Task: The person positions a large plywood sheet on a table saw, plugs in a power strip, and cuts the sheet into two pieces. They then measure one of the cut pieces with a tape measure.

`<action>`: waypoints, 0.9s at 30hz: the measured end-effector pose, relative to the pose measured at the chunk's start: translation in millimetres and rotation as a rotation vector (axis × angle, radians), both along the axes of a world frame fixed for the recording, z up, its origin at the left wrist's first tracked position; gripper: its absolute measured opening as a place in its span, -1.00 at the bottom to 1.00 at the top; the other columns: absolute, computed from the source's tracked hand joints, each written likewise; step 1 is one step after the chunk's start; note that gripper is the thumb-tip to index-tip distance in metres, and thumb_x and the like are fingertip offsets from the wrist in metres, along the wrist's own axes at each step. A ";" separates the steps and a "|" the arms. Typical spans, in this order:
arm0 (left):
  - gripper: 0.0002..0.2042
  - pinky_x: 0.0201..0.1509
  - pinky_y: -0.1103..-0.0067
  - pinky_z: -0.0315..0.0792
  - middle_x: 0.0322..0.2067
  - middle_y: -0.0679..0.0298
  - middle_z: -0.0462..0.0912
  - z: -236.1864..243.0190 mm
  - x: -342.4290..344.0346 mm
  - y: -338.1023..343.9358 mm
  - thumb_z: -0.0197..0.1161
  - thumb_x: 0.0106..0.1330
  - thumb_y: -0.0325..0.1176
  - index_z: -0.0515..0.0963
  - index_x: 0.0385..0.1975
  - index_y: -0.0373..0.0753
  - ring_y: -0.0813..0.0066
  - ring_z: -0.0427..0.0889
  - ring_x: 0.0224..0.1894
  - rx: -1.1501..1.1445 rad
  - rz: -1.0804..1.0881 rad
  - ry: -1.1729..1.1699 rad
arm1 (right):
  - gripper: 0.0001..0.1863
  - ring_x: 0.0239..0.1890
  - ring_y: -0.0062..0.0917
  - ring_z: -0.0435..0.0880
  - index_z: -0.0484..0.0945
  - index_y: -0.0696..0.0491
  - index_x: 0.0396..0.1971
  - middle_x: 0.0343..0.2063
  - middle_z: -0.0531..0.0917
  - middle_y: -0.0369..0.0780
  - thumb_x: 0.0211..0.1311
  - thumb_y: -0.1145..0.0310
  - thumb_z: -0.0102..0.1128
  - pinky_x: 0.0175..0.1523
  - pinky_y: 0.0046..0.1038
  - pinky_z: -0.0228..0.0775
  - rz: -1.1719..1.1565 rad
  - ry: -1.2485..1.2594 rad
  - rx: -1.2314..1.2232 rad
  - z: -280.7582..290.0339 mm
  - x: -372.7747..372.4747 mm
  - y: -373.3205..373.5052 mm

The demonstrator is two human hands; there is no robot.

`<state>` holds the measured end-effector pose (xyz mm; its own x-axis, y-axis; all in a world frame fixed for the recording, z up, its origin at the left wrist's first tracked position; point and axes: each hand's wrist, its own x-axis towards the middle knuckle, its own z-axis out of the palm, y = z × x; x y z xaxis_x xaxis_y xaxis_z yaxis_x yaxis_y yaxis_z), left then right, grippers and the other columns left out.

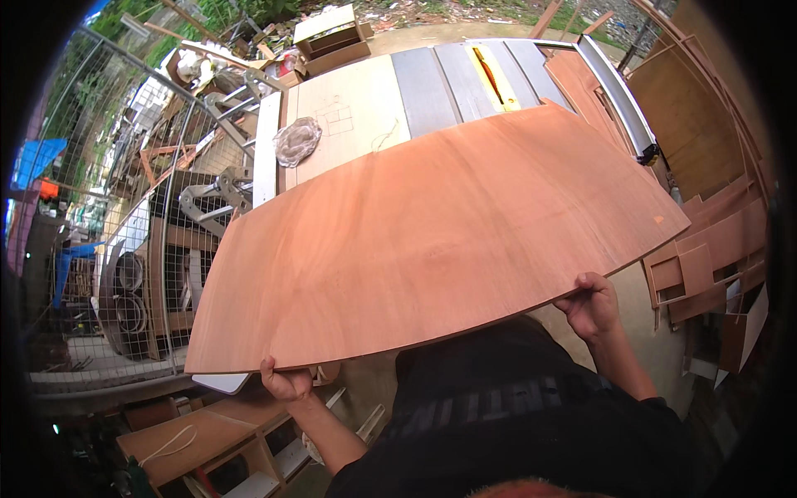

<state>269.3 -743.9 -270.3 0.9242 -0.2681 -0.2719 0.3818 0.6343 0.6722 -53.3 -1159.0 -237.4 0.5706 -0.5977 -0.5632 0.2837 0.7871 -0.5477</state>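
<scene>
A large reddish-brown plywood sheet [432, 241] stretches across the middle of the view, its near edge close to my body. My left hand [286, 382] grips that edge near its left corner, thumb on top and fingers underneath. Farther right, my right hand [589, 307] holds the same edge, the thumb over the top face. Beyond the sheet lies a table saw with a grey slatted top [425, 87] and a yellow insert [491, 79] with a dark slot. The sheet's far edge overlaps the saw's surface; whether it rests there I cannot tell.
A light wooden board [357, 95] left of the saw carries a crumpled plastic bag [297, 141]. A metal rail [614, 91] runs along the right. Wood offcuts [714, 249] pile up at the right, a wire fence [158, 207] stands left, and a wooden cabinet [199, 440] sits lower left.
</scene>
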 end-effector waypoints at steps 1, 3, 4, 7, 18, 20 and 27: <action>-0.40 0.28 0.25 0.36 0.12 0.09 0.49 6.5 -8.5 -11.3 0.19 0.12 -0.31 0.30 0.20 -0.36 0.16 0.47 0.17 0.004 -0.002 -0.016 | -0.85 -0.31 -0.27 0.70 0.53 0.19 -0.41 -0.33 0.67 -0.08 0.14 0.43 0.03 -0.17 -0.18 0.67 -0.040 0.034 0.021 2.7 -3.0 -0.4; -0.37 0.31 0.25 0.29 0.15 0.07 0.44 2.1 -14.4 -21.7 0.18 0.11 -0.32 0.25 0.23 -0.38 0.15 0.42 0.20 0.032 0.007 -0.001 | -0.85 -0.30 -0.27 0.70 0.52 0.19 -0.40 -0.32 0.67 -0.08 0.13 0.44 0.02 -0.17 -0.18 0.68 -0.083 0.059 0.010 7.1 -11.9 -6.2; -0.37 0.30 0.25 0.30 0.14 0.07 0.44 0.0 -19.9 -22.9 0.18 0.11 -0.33 0.25 0.23 -0.38 0.16 0.42 0.20 0.039 0.036 -0.001 | -0.85 -0.30 -0.27 0.70 0.52 0.19 -0.39 -0.32 0.66 -0.08 0.13 0.44 0.02 -0.17 -0.18 0.67 -0.082 0.033 -0.011 3.8 -21.0 -12.6; -0.39 0.30 0.28 0.31 0.13 0.07 0.45 -4.6 -31.3 -45.2 0.19 0.11 -0.34 0.26 0.22 -0.37 0.15 0.44 0.17 0.006 -0.017 0.040 | -0.86 -0.29 -0.26 0.70 0.51 0.18 -0.39 -0.31 0.66 -0.09 0.12 0.44 0.02 -0.15 -0.17 0.66 -0.083 -0.037 0.021 -8.1 -46.7 -30.4; -0.36 0.30 0.13 0.31 0.17 0.06 0.44 -15.5 -70.7 -67.3 0.12 0.10 -0.23 0.27 0.24 -0.33 0.06 0.41 0.22 0.098 -0.025 0.145 | -0.86 -0.28 -0.27 0.70 0.52 0.19 -0.40 -0.36 0.66 -0.10 0.15 0.43 0.04 -0.17 -0.19 0.63 0.009 -0.012 0.093 -43.6 -89.1 -50.0; -0.36 0.31 0.11 0.30 0.17 0.05 0.44 -44.8 -62.2 -47.7 0.09 0.11 -0.23 0.28 0.24 -0.33 0.06 0.40 0.23 0.086 -0.033 0.205 | -0.67 -0.06 -0.20 0.61 0.41 0.28 -0.13 -0.15 0.59 -0.01 0.10 0.45 0.00 0.09 -0.08 0.46 0.036 -0.107 0.145 -68.3 -99.7 -42.8; -0.40 0.35 -0.02 0.16 0.22 0.09 0.41 -81.8 -88.2 -49.8 -0.09 0.24 -0.06 0.31 0.25 -0.27 0.03 0.33 0.29 0.041 0.085 0.374 | -0.40 0.13 -0.16 0.50 0.31 0.26 0.10 0.06 0.52 -0.04 -0.06 0.45 -0.06 0.32 -0.06 0.24 -0.206 -0.020 0.391 -97.9 -87.8 -19.7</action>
